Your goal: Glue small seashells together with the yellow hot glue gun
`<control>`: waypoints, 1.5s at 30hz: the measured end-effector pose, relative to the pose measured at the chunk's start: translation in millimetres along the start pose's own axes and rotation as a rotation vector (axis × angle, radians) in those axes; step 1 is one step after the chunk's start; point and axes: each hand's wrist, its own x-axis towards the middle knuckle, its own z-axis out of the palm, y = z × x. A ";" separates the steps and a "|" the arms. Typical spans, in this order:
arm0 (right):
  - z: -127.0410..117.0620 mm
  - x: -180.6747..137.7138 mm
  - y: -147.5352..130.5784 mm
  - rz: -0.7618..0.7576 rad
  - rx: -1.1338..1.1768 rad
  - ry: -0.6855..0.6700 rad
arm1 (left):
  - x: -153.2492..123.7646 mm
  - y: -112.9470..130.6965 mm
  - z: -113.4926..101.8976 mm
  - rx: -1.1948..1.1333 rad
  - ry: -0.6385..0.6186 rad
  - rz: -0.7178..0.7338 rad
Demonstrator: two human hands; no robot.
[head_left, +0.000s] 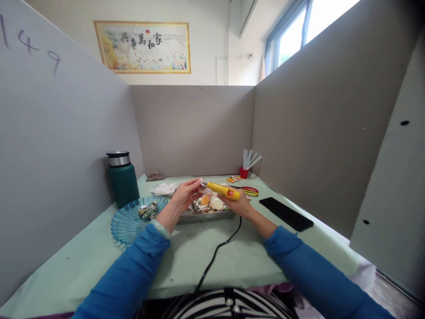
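My right hand (241,204) is closed round a yellow hot glue gun (223,190), its metal nozzle pointing left. A black cord (219,248) runs down from it over the table edge. At the nozzle tip, my left hand (186,195) pinches a small whitish, shiny piece (202,181), too small to identify. Beneath both hands is a shallow metal tray (206,218) heaped with shell-like pieces, among them an orange one (206,199) and a cream one (217,204). Left of it, a blue ribbed glass plate (124,223) carries a small cluster of green and brown pieces (148,211).
A green bottle (123,184) stands by the left partition. White crumpled plastic (164,189) lies behind the plate. At the back right are a red cup (244,173) of glue sticks (249,158), red-and-yellow-handled scissors (250,191) and a black flat slab (285,214). Grey partitions surround the table.
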 end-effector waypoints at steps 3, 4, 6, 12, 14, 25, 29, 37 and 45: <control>0.6 0.4 0.6 0.017 0.007 0.005 | -0.5 -0.2 -0.1 0.007 0.001 -0.002; 1.0 0.6 1.1 0.022 0.014 0.007 | -0.8 0.0 0.3 0.010 0.000 -0.006; 2.1 0.8 2.5 0.037 0.038 0.011 | -1.9 0.8 1.8 0.013 -0.001 -0.020; 5.8 0.4 7.7 0.090 0.132 0.018 | -4.5 2.5 5.3 -0.003 -0.010 -0.056; 6.4 0.4 7.5 0.110 0.146 0.021 | -4.7 2.1 5.3 -0.009 -0.014 -0.058; 3.5 1.8 -4.9 0.167 0.214 0.040 | -1.3 1.0 1.4 -0.025 -0.011 -0.018; 2.6 1.8 -7.9 0.146 0.215 0.017 | -0.7 0.4 0.2 -0.032 -0.026 -0.025; 2.6 0.9 -7.5 0.145 0.223 -0.010 | -2.1 -0.7 0.7 -0.052 -0.060 -0.051; 3.4 0.4 -7.7 0.155 0.223 -0.005 | -2.2 -1.9 -0.1 -0.055 -0.079 -0.077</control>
